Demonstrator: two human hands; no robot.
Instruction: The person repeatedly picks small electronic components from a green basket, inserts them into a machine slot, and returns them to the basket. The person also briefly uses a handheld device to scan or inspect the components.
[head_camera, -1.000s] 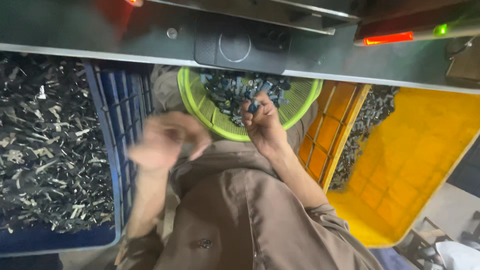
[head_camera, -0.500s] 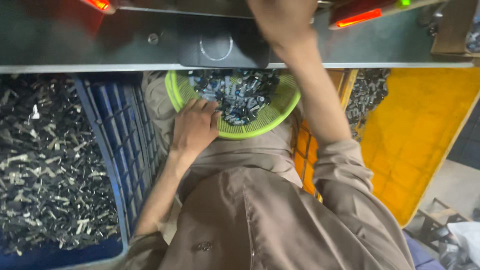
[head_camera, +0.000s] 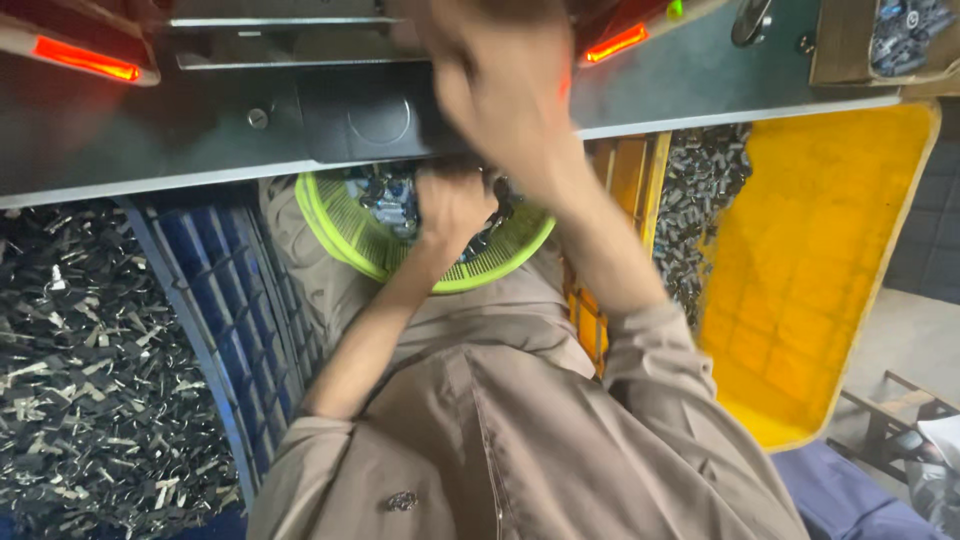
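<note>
Near: blue crate (head_camera: 215, 330) left, yellow crate (head_camera: 830, 280) right, both holding metal parts. Middle: left hand (head_camera: 450, 205) dug into parts in green basket (head_camera: 340, 240) on lap; grip hidden. Far: right hand (head_camera: 500, 85) raised at table (head_camera: 120, 140) edge, blurred; closure unclear. Risk: basket tips, parts spill.

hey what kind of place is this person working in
Most likely a small factory or metal-parts workshop. A blue crate holds heaps of small metal pieces, a yellow crate holds more dark parts, and a grey machine bench with red indicator lights spans the top.
</note>
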